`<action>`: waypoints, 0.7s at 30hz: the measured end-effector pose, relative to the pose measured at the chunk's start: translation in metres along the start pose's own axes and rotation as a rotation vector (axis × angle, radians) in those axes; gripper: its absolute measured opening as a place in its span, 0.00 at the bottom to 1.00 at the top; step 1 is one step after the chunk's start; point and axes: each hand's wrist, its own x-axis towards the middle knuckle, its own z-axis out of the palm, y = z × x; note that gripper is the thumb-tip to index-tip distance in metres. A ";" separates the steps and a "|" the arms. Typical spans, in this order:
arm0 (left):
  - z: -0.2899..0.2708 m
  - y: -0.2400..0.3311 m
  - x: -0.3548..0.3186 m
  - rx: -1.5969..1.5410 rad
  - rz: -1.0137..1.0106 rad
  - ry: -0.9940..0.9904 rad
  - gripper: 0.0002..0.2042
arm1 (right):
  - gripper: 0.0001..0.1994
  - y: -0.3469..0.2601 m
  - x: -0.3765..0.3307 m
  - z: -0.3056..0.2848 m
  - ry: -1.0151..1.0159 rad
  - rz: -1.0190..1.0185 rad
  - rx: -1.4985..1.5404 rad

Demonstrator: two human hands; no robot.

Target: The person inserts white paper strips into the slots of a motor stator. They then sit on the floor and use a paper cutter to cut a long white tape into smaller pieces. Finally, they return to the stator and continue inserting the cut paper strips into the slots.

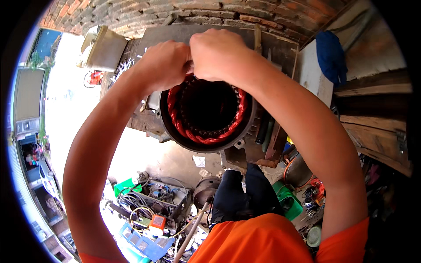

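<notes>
An electric motor stator [165, 123] in a round grey housing lies with its open end toward me on the workbench. Red-wrapped windings [201, 139] ring its dark bore. Over the far rim, my left hand [167, 62] and my right hand [215, 53] meet side by side, both closed with knuckles up. Whatever the fingers pinch between them is hidden behind the hands. Both forearms arch around the stator.
The dark workbench [160, 37] stands against a brick wall [210, 16]. A beige container [105, 48] sits at the far left, and a blue cloth [330, 56] hangs at the right. Cables, an orange box [157, 224] and a green bin [290, 202] crowd the floor near my legs.
</notes>
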 end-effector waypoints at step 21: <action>0.014 -0.019 -0.006 -0.284 0.043 0.129 0.06 | 0.11 0.005 -0.004 0.006 0.019 -0.094 0.049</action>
